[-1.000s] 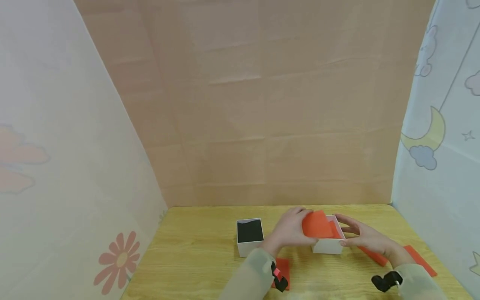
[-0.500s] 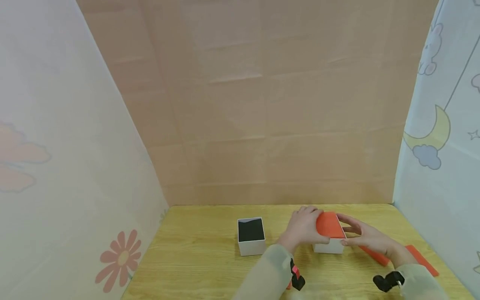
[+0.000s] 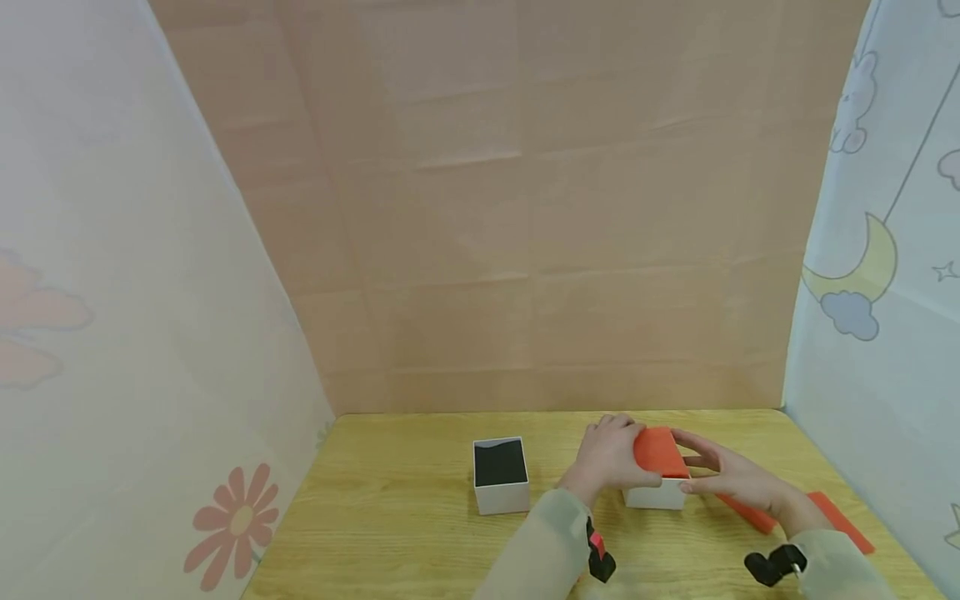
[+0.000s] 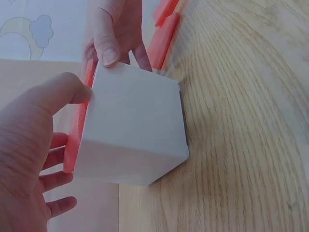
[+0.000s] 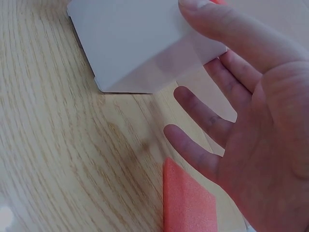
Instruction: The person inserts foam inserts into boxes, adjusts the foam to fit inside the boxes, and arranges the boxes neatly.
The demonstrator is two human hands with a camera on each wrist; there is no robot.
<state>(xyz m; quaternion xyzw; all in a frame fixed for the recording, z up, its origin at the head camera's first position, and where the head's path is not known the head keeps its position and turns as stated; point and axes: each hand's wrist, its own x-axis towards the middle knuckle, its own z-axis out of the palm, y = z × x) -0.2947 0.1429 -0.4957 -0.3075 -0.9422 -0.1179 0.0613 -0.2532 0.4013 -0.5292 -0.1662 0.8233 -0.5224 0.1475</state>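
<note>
A red foam sheet (image 3: pixel 660 452) lies flat over the mouth of a white box (image 3: pixel 655 497). My left hand (image 3: pixel 611 454) grips the sheet from its left side. In the left wrist view the thumb is at one edge of the foam (image 4: pixel 77 133), with the fingers spread behind it. Opposite, my right hand (image 3: pixel 731 477) steadies the box, thumb on its front wall and fingers reaching round toward the back. The right wrist view shows that thumb against the box (image 5: pixel 130 43), while the lower fingers are off it. The inside of the box is hidden under the foam.
A second white box (image 3: pixel 502 499) with black filling stands to the left on the wooden table (image 3: pixel 390 500). To the right lie a red foam piece (image 3: pixel 750 513) and another red foam strip (image 3: pixel 842 522). Brown paper (image 3: pixel 525 208) hangs behind the table.
My left hand has moved right, bringing the red foam sheet from a tilt beside the box to flat over its mouth. The left forearm now hides the foam piece on the table. My right hand stays put.
</note>
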